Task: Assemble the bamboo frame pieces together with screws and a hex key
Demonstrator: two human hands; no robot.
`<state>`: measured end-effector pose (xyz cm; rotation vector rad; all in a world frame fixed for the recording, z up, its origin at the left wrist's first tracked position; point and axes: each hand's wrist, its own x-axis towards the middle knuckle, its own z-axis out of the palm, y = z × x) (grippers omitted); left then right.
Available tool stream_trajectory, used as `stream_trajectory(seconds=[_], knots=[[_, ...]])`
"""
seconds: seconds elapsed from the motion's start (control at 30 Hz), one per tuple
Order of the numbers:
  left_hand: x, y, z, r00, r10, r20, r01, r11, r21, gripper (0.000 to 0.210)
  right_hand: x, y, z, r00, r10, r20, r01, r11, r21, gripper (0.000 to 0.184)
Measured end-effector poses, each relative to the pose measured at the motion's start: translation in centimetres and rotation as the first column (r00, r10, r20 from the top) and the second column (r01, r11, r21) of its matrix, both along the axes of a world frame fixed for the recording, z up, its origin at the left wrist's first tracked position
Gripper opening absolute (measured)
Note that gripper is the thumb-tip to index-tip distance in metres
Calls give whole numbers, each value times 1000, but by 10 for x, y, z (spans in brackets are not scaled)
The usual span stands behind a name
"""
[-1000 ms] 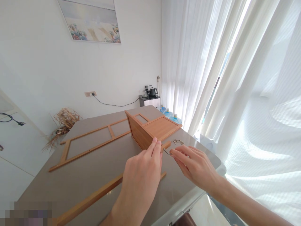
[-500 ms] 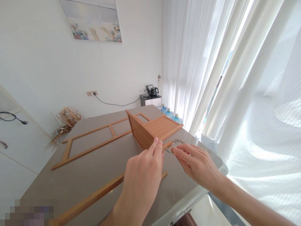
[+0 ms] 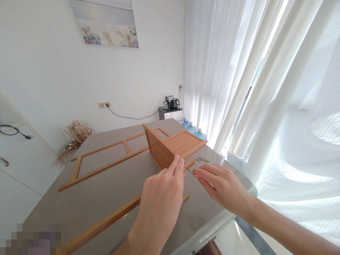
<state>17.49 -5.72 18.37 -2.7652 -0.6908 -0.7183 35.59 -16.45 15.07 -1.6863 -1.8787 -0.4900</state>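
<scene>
My left hand is closed on the near edge of an upright wooden panel, its fingers hiding that corner. Just right of it, my right hand pinches a thin metal hex key. The key's far end meets a short wooden piece at the panel's corner; the exact contact is too small to make out. Behind the hands lies a flat wooden panel. Several small screws lie loose beyond my right fingers. A long wooden rail rests on the table, partly behind my left hand.
A wooden frame lies flat on the left of the grey table. Dried stalks stand past its left edge. At the far end are water bottles and a small cabinet with a kettle. Curtains hang at the right.
My right fingers have shifted slightly, and the hex key is at a somewhat different angle. My left hand stays on the panel.
</scene>
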Motion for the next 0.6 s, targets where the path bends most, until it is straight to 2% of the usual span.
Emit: stream_trajectory(seconds=[0.03, 0.1, 0.17, 0.23, 0.3, 0.37, 0.6], knots=[[0, 1, -1, 1000, -1, -4, 1, 1000, -5, 44, -5, 1, -3, 989, 7, -147, -16, 998, -57, 21], [0, 2, -2, 1000, -8, -7, 8, 1000, -14, 43, -17, 3, -7, 899, -33, -436, -47, 984, -170, 25], [0, 3, -3, 1000, -16, -4, 16, 1000, -22, 42, -29, 4, -9, 757, -81, -649, -109, 963, -248, 27], [-1, 3, -3, 1000, -17, 0, 17, 999, -27, 41, -37, 6, -9, 609, -87, -789, -200, 945, -259, 28], [-1, 3, -3, 1000, -14, 1, 15, 999, -31, 40, -42, 7, -9, 470, -71, -880, -271, 937, -220, 30], [-1, 3, -2, 1000, -17, -2, 17, 999, -33, 39, -43, 9, -10, 373, -45, -927, -315, 933, -173, 30], [-1, 3, 0, 1000, -29, 2, 29, 999, -39, 36, -37, 14, -10, 300, 21, -954, -395, 913, -104, 24]])
